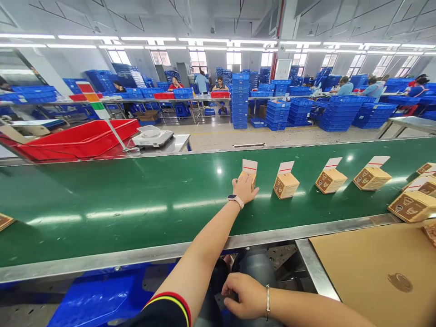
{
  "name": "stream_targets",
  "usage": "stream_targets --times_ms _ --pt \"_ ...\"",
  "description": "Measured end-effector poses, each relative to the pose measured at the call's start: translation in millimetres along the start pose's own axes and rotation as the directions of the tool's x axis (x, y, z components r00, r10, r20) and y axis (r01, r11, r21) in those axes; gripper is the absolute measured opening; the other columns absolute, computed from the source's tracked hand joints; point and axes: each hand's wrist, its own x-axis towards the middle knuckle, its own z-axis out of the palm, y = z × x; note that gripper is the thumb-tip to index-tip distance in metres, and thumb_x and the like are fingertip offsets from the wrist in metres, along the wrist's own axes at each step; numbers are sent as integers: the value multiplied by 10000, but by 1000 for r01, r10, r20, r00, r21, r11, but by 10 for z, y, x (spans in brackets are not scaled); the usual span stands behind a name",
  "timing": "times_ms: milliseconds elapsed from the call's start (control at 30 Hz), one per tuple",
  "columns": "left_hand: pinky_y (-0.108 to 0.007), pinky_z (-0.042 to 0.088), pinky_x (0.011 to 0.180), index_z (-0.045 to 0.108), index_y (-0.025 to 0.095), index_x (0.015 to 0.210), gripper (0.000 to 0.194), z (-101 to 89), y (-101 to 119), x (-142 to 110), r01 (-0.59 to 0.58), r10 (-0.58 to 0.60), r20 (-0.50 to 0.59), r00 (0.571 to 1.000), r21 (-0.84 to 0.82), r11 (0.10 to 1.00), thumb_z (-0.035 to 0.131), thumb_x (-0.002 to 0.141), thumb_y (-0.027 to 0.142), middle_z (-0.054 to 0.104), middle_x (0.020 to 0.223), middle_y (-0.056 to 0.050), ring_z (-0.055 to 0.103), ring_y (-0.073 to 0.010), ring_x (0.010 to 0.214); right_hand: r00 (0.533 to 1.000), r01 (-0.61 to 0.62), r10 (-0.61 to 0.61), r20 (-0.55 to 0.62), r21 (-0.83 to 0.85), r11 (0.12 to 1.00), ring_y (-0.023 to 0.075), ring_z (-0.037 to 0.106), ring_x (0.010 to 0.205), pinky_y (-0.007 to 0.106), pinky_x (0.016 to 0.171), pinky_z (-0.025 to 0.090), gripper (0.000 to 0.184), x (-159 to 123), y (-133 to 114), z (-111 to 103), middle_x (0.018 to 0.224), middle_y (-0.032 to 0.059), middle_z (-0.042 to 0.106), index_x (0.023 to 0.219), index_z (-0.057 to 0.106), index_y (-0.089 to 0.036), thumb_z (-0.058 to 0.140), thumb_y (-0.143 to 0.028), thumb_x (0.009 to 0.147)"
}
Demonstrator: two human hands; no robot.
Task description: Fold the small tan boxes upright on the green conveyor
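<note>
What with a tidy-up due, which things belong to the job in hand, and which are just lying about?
Apparently in the job:
carton under left hand
other cartons with white cards
green conveyor belt

Seemingly lying about:
weighing scale
red plastic tub
stacked blue crates

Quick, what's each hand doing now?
Left hand: spread on a box; can't tell if gripping.
Right hand: partly open, loosely curled, nothing visible in it.
</note>
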Motion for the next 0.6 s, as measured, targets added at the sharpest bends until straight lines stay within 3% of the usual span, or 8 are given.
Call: stream_targets --times_ms 200,300,367,433,500,567,600 --pt "-501 299 1069 535 180 1260 515 26 85 -11 -25 25 9 1000 -19 1000 642 780 333 524 1372 -157 474 -306 1261 997 64 -62 51 -48 997 169 581 775 281 767 474 244 27 -40 -20 852 63 645 919 655 -154 594 -174 683" --pt "-564 250 1081 546 206 1248 504 -8 195 -229 -36 32 -47 998 -98 995 644 762 294 436 1465 -148 351 -332 1367 992 120 -118 53 -27 992 178 583 785 289 771 473 252 19 -32 -38 855 67 646 919 660 -157 599 -187 676" --pt "-561 276 1062 597 204 1165 401 -22 236 -550 -63 38 -99 994 -264 963 609 770 271 512 1402 -140 395 -329 1336 992 123 -123 -10 14 992 183 585 799 291 766 472 252 32 -17 -74 862 71 648 917 659 -155 597 -184 675" --pt "-487 390 985 652 200 1008 253 -17 208 -1006 -81 77 -29 997 -523 849 565 796 307 677 1143 -126 584 -284 1108 993 77 -69 -95 81 994 178 585 798 283 750 468 217 71 -8 -102 856 67 648 886 652 -153 589 -173 679" --pt "-386 491 817 661 197 844 281 4 94 -1538 52 52 114 992 -753 655 525 836 443 712 860 -92 646 -230 831 994 28 -11 -107 153 988 164 580 764 271 734 460 112 120 -17 -86 784 41 636 785 637 -154 583 -159 686" --pt "-338 508 681 648 193 787 400 36 -83 -2055 272 -42 288 957 -835 479 537 818 577 664 693 -54 616 -206 678 1000 0 6 -24 252 968 149 574 730 258 734 452 35 162 -46 -9 677 3 597 665 601 -161 596 -158 699" --pt "-325 508 649 638 194 721 427 54 -177 -2282 361 -114 347 931 -827 432 590 774 615 642 662 -41 604 -203 658 999 -14 4 32 318 948 144 575 727 250 735 449 88 175 -64 51 638 -12 575 625 586 -165 610 -167 710"
